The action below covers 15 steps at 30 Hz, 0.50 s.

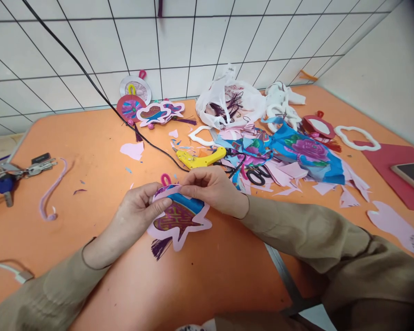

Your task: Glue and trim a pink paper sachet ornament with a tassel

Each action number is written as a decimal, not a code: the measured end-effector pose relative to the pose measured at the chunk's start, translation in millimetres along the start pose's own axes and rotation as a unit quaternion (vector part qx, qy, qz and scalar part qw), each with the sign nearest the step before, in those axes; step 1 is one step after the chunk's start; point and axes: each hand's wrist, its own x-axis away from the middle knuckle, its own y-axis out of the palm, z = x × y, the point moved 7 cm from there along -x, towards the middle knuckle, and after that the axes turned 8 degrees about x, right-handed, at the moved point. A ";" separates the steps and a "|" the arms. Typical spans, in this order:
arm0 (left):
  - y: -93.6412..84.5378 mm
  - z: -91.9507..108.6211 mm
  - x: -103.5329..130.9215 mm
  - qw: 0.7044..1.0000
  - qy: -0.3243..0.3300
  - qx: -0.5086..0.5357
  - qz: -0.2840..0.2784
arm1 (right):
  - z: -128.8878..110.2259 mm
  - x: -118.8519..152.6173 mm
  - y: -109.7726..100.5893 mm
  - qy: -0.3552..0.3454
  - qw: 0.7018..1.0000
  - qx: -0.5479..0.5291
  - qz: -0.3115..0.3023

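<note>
Both hands (138, 209) (214, 188) at the upper edge of the pink-bordered ornament (181, 218)

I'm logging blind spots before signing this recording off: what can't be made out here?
All in the head view:
Ornament: upper edge partly covered by the left hand and right hand; its back faces away.
Scissors: blades hidden among paper scraps.
Phone: cut off by the right edge.
Pink paper piece: dark marks too small to read.

Pink paper scraps (132, 151) on orange table (96, 161)
</note>
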 end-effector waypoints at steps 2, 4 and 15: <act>-0.4 -2.6 -0.3 1.000 -0.008 0.020 -0.007 | -0.3 0.7 -0.1 -0.002 1.000 -0.002 -0.005; -1.0 -5.0 -1.0 0.998 -0.015 0.053 -0.011 | -0.8 1.7 -0.7 -0.005 1.000 0.017 -0.010; -1.6 -9.6 -2.8 0.995 -0.025 0.100 -0.016 | -3.5 1.9 -5.2 -0.053 0.996 0.076 0.011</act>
